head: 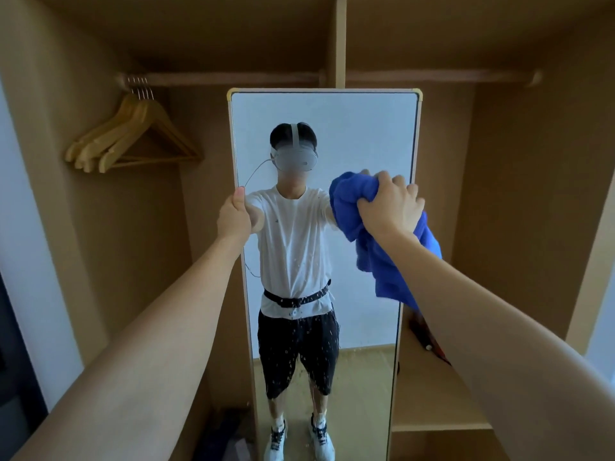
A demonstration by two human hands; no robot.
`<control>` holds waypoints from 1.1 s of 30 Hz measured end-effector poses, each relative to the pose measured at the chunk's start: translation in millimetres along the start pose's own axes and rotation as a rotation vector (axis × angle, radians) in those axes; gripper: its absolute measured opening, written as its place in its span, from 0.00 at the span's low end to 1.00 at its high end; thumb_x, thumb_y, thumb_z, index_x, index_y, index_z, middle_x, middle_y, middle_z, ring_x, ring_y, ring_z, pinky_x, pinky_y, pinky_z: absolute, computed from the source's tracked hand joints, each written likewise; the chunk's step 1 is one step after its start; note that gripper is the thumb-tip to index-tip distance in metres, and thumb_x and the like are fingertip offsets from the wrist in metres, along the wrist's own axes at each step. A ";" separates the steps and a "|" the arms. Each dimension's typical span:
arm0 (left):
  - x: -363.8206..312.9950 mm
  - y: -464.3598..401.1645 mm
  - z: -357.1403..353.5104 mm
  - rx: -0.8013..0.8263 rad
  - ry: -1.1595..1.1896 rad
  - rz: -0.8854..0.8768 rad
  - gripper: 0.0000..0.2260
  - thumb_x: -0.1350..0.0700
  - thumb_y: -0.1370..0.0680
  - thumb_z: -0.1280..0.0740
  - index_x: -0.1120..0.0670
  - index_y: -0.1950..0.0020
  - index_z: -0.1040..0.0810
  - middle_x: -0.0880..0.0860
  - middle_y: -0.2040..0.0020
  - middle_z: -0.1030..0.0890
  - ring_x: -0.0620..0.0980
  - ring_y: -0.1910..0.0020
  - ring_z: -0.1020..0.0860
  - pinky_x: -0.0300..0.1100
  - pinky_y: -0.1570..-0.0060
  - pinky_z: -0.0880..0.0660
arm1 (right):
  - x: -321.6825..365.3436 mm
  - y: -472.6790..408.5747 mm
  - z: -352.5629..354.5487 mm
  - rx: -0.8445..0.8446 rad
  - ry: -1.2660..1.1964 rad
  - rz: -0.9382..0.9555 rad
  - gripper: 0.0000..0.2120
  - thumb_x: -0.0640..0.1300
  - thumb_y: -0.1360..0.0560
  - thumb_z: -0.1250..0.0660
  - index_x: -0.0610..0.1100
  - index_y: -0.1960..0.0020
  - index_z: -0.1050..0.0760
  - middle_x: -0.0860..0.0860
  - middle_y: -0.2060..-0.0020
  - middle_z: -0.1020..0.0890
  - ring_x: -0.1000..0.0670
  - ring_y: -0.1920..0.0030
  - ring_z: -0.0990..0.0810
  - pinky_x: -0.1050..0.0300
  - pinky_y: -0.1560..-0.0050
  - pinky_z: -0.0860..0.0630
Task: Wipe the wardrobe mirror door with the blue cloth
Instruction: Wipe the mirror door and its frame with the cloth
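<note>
The open tan wooden wardrobe [499, 161] fills the view, its hanging rail [233, 78] running across at twelve o'clock. Standing at its centre, the tall light-framed mirror door [332, 128] reaches from below the rail to the bottom edge; droplets speck its lower glass, and bare glass lies open above and left of the cloth. At three o'clock, the bunched blue cloth [372, 247] lies against the glass by the right frame edge, the right hand [387, 202] clamping its folds with curled fingers. At nine o'clock, the left hand [234, 217] grips the left frame edge, thumb in front. Wooden hangers [133, 138] hang at ten o'clock, well apart.
</note>
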State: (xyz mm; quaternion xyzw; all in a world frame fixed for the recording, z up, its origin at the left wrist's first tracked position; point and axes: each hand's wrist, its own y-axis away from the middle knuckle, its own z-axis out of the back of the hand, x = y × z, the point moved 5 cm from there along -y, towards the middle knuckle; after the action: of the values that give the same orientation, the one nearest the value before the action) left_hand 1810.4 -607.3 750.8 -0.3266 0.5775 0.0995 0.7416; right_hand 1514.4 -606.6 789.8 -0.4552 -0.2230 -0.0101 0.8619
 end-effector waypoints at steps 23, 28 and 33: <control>-5.8 5.7 -1.5 -0.108 -0.067 0.026 0.25 0.40 0.16 0.52 0.53 0.25 0.32 0.57 0.30 0.27 0.60 0.30 0.30 0.53 0.33 0.34 | -23.6 25.3 -22.6 0.099 0.044 -0.123 0.20 0.44 0.20 0.41 0.48 0.30 0.41 0.41 0.42 0.31 0.40 0.58 0.25 0.50 0.63 0.33; -13.1 12.0 3.5 -0.117 -0.090 0.064 0.25 0.41 0.16 0.51 0.53 0.27 0.30 0.58 0.31 0.26 0.61 0.32 0.29 0.54 0.34 0.33 | -24.7 30.6 -23.7 0.231 0.036 -0.142 0.22 0.43 0.20 0.42 0.49 0.28 0.42 0.41 0.41 0.32 0.42 0.60 0.29 0.50 0.61 0.32; -31.6 24.3 14.0 -0.217 -0.376 -0.174 0.17 0.48 0.15 0.47 0.58 0.38 0.26 0.59 0.41 0.22 0.59 0.40 0.23 0.45 0.53 0.30 | -22.1 10.9 8.6 0.117 -0.028 -0.113 0.20 0.43 0.22 0.43 0.49 0.31 0.40 0.42 0.42 0.32 0.39 0.57 0.25 0.49 0.60 0.32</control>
State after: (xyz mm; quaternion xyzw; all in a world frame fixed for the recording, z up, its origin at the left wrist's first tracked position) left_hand 1798.9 -573.0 772.6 -0.4287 0.3847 0.1558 0.8025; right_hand 1493.6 -597.5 776.8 -0.3910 -0.2605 -0.0395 0.8819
